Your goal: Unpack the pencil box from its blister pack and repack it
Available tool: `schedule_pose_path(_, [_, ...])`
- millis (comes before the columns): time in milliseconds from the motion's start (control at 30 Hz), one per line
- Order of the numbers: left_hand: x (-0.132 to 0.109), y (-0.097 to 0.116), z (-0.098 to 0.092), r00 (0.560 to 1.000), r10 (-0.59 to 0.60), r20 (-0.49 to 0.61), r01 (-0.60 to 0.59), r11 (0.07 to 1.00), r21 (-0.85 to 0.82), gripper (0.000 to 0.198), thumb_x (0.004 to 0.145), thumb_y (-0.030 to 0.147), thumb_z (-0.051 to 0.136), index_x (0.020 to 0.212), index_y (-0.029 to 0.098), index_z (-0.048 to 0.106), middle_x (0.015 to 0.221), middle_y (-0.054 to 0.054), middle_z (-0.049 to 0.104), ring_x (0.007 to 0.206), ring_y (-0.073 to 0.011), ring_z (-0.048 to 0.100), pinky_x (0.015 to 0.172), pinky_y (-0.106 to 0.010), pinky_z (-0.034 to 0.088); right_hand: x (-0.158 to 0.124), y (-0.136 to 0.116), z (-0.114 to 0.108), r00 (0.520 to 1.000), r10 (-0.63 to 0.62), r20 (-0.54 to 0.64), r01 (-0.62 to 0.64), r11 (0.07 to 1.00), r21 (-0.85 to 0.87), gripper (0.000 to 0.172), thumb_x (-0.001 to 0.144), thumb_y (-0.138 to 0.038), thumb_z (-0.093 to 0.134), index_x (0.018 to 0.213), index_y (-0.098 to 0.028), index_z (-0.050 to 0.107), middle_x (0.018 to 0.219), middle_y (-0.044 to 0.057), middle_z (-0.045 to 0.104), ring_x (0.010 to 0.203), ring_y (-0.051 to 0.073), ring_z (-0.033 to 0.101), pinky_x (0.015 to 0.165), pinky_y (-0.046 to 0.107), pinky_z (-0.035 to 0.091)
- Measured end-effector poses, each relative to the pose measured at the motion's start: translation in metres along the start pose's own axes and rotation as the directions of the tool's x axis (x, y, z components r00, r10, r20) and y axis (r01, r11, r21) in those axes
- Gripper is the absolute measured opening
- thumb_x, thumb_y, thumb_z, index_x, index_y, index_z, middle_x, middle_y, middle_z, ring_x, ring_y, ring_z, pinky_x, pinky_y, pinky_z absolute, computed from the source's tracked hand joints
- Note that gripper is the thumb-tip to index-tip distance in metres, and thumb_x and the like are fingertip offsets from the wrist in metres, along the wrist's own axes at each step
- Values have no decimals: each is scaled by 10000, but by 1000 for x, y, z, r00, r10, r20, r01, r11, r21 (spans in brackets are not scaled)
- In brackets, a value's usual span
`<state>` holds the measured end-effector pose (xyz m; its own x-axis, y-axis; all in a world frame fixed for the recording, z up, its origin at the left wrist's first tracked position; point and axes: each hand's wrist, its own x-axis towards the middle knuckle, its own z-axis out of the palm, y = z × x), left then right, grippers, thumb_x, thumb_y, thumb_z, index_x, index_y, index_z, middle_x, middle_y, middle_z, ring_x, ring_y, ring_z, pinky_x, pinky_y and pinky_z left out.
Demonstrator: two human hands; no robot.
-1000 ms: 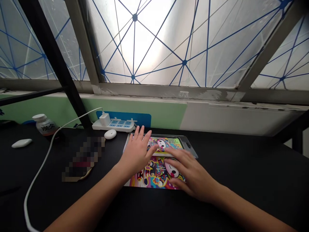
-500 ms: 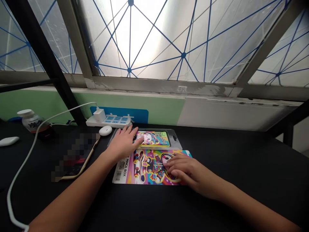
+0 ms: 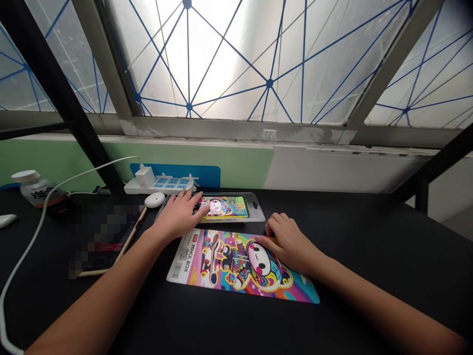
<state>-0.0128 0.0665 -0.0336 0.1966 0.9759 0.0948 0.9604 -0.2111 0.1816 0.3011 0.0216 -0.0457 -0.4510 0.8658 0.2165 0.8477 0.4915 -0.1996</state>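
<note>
My left hand [image 3: 179, 213] lies spread and flat on a clear plastic blister shell [image 3: 256, 207] near the back of the desk. Inside the shell shows a bright cartoon-printed case [image 3: 227, 207], partly covered by my fingers. In front of it, a colourful printed backing card [image 3: 221, 261] marked "PENCIL BOX" rests slightly turned on the desk, its right end nearer me. My right hand [image 3: 291, 244] is at the card's far right edge, fingers curled beyond the edge and thumb over the card. Its fingertips' undersides are hidden.
A white power strip [image 3: 158, 184] with a plugged-in charger [image 3: 145, 176] stands against the wall. Left are a round white object [image 3: 154, 199], a blurred dark item with a tan edge [image 3: 129, 239], a white-capped bottle [image 3: 35, 190] and a white cable [image 3: 35, 234]. The desk [image 3: 369, 246] is black.
The backing card has slid away from the shell and turned, its right end coming toward me. My right hand moved from the card's face to its far edge. My left hand stays on the shell.
</note>
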Motion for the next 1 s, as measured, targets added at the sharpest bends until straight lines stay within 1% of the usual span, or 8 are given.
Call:
schedule_pose_path(167, [3, -4, -3, 998, 25, 50, -24, 1000, -14, 703, 961, 694, 280, 1540, 306, 373, 1646, -81, 231, 1514, -379, 164, 1173, -578, 193, -7, 6, -19, 989, -41, 141, 14, 982, 187, 369, 954, -537, 519, 763, -244, 399, 675, -14, 540, 624, 165, 477, 567, 293, 351])
schedule_pose_path(300, [4, -12, -7, 994, 66, 88, -63, 997, -45, 700, 938, 715, 322, 1518, 332, 411, 1646, -56, 226, 1518, -377, 147, 1178, -572, 186, -6, 42, -39, 986, 44, 160, -96, 938, 334, 381, 917, -603, 539, 823, -247, 439, 575, -67, 464, 525, 130, 404, 488, 264, 290])
schedule_pose_path(433, [3, -11, -13, 991, 102, 84, -94, 990, -101, 673, 924, 717, 368, 1452, 327, 519, 1626, -55, 295, 1506, -368, 208, 1179, -540, 220, 1, 97, -47, 963, 159, 220, -214, 942, 259, 451, 887, -669, 514, 833, -232, 613, 674, -4, 619, 626, 175, 556, 538, 283, 385])
schedule_pose_path(533, [-1, 2, -13, 997, 77, 18, -74, 992, -99, 622, 940, 679, 376, 1312, 267, 656, 1559, -90, 434, 1453, -361, 354, 1163, -523, 281, 5, 118, -44, 958, 225, 177, -258, 947, 191, 476, 876, -670, 494, 830, -233, 675, 801, 49, 692, 761, 237, 633, 640, 329, 458])
schedule_pose_path(667, [-7, 22, -6, 995, 98, -19, -99, 994, -51, 583, 939, 642, 404, 1266, 209, 617, 1559, -142, 423, 1464, -369, 324, 1157, -633, 223, 14, 99, -31, 972, 236, 2, -233, 959, 163, 462, 879, -633, 493, 1009, -231, 680, 1149, 123, 664, 1109, 329, 576, 901, 437, 450])
schedule_pose_path(733, [-12, 29, -3, 994, 108, 14, -107, 993, -46, 609, 946, 646, 379, 1342, 215, 549, 1599, -138, 351, 1500, -364, 236, 1156, -659, 185, 19, 77, -23, 974, 226, -32, -217, 959, 181, 477, 918, -616, 451, 1116, -228, 646, 1203, 129, 644, 1136, 318, 568, 930, 434, 440])
schedule_pose_path(867, [-20, 37, -3, 989, 126, 73, -124, 992, -33, 626, 960, 661, 318, 1414, 266, 491, 1636, -119, 269, 1524, -358, 140, 1154, -671, 150, 24, 48, -15, 984, 169, 62, -180, 953, 244, 479, 929, -644, 460, 1031, -222, 664, 1025, 84, 695, 918, 244, 627, 789, 342, 470])
schedule_pose_path(1000, [-25, 42, -5, 983, 153, 104, -151, 988, -19, 624, 965, 656, 310, 1434, 281, 478, 1644, -115, 245, 1526, -349, 134, 1159, -661, 145, 21, 59, -24, 972, 124, 201, -180, 941, 288, 538, 906, -710, 447, 901, -227, 685, 755, 13, 651, 669, 180, 561, 584, 283, 403])
